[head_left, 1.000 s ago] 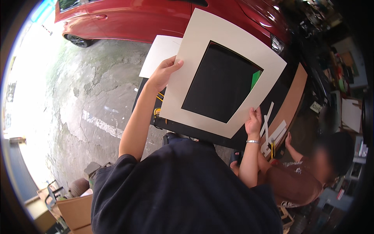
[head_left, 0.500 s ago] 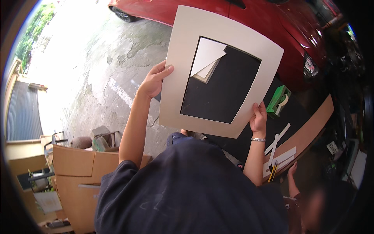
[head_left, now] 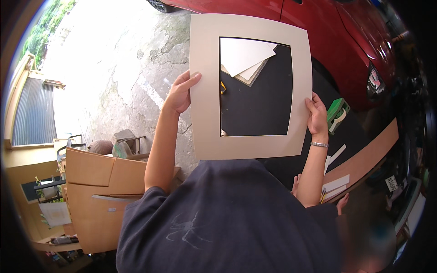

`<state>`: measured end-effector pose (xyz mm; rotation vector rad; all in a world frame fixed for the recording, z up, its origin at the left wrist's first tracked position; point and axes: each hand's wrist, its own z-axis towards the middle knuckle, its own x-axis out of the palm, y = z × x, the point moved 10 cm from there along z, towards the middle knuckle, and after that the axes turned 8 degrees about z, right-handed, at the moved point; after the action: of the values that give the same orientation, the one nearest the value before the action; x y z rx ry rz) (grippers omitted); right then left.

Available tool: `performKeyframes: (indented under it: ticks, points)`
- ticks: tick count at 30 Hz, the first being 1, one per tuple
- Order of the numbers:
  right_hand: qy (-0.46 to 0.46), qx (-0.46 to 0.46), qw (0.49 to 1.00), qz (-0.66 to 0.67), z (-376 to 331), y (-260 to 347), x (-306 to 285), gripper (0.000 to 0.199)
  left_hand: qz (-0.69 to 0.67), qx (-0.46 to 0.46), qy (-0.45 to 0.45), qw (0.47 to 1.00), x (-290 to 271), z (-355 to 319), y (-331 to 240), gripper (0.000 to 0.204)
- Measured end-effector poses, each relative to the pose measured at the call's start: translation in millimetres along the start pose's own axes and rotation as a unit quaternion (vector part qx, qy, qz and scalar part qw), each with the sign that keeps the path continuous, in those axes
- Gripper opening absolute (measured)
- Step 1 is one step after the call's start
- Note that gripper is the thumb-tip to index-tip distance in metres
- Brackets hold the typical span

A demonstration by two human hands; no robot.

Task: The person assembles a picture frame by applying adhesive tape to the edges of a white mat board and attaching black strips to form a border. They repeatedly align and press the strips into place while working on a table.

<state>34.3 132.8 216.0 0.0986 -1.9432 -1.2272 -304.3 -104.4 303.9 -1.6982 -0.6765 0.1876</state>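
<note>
A cream picture mat [head_left: 248, 148] with a rectangular window is held up in front of me, almost upright. My left hand [head_left: 179, 93] is closed on its left edge, thumb on the near face. On the right edge, lower down, my right hand [head_left: 317, 113] grips it the same way. Through the window I see a black tabletop [head_left: 261, 107] with several white and cream sheets [head_left: 246, 54] overlapping on it. A small yellow and black thing [head_left: 222, 88] shows partly at the window's left side.
Right of the mat stands a green tape dispenser [head_left: 337, 113]. Farther right lie a long brown board [head_left: 366, 157], white strips [head_left: 336, 183] and a partly hidden yellow cutter [head_left: 322, 195]. Another person's hand [head_left: 342, 202] is at the board. A red car [head_left: 350, 36] stands beyond; a cardboard box [head_left: 91, 200] at left.
The mat has turned from a tilt to nearly straight, its right side swinging up with my right hand. More of the sheets shows through the window.
</note>
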Motion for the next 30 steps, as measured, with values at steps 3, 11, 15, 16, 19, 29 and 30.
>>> performKeyframes:
  ticks: [3,11,15,16,19,29,30]
  points:
    - [-0.006,-0.012,1.000,-0.002,5,0,-6,0.027,0.032,0.021,-0.002,0.999,18,-3,-13,0.034]
    - [-0.191,-0.079,0.978,0.012,-18,43,-55,0.079,0.424,0.237,0.013,0.874,142,-42,-79,0.023]
    - [-0.003,-0.143,0.939,0.312,-86,64,-30,0.102,0.552,0.531,0.130,0.630,216,-98,-75,0.036]
    - [0.159,-0.171,0.883,0.407,-112,80,-6,0.104,0.591,0.573,0.150,0.547,223,-111,-61,0.039]
    - [0.021,-0.174,0.947,0.271,-144,65,-36,0.086,0.617,0.605,0.212,0.456,215,-115,-18,0.044]
    - [-0.237,-0.278,0.906,0.215,-197,-8,-49,0.043,0.349,0.408,-0.160,0.829,102,13,-1,0.051]
    - [-0.254,-0.270,0.904,0.214,-202,-22,-41,0.044,0.182,0.250,-0.050,0.950,100,52,37,0.049]
